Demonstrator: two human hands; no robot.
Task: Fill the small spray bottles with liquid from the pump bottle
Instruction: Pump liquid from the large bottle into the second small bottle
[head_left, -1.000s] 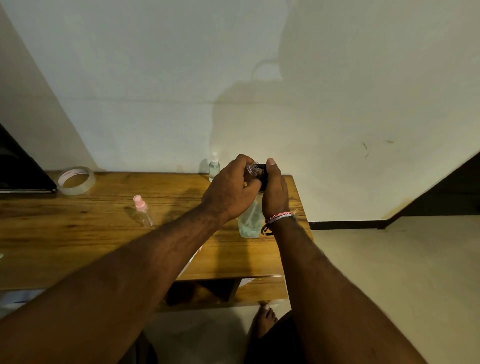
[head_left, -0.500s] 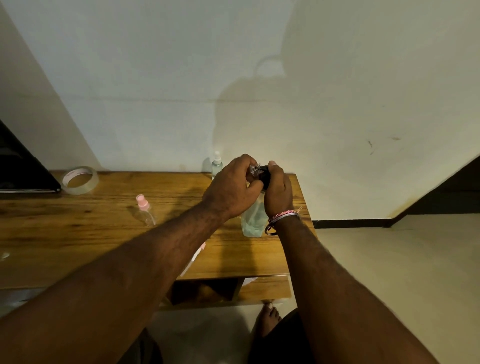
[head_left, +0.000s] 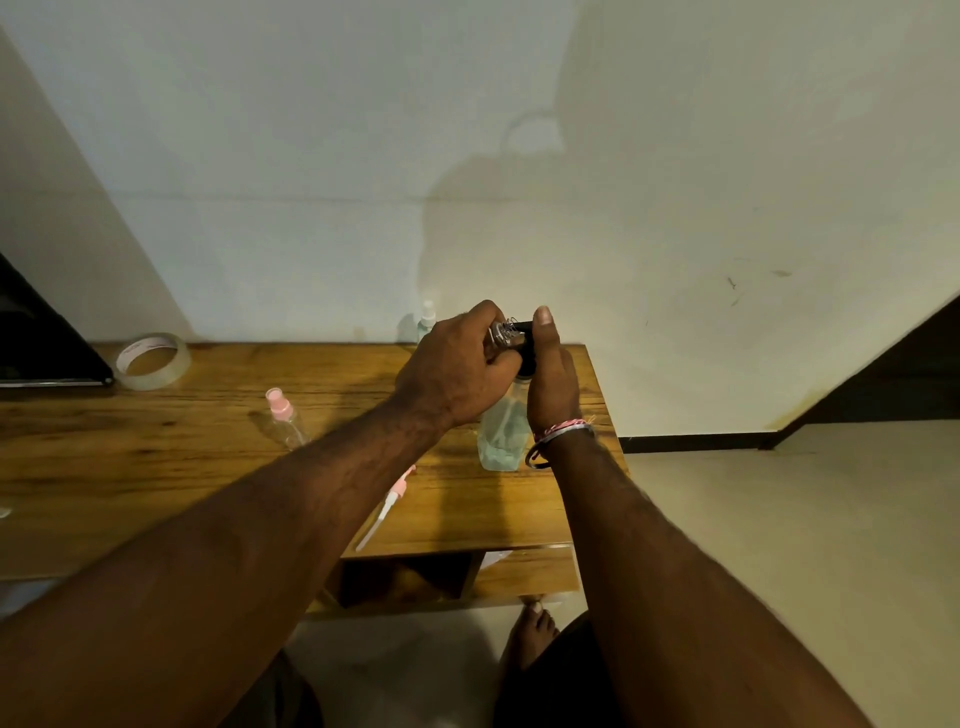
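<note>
Upright, pump bottle (head_left: 501, 436); its black nozzle (head_left: 523, 328) points left.

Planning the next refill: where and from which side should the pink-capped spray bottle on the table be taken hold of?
Grip the pink-capped spray bottle around its clear body, just below the pink cap. It lies tilted on the wooden table, cap towards the wall. Come from above with fingers either side of the body. Both the left hand and right hand are occupied at the pump bottle now.
</note>
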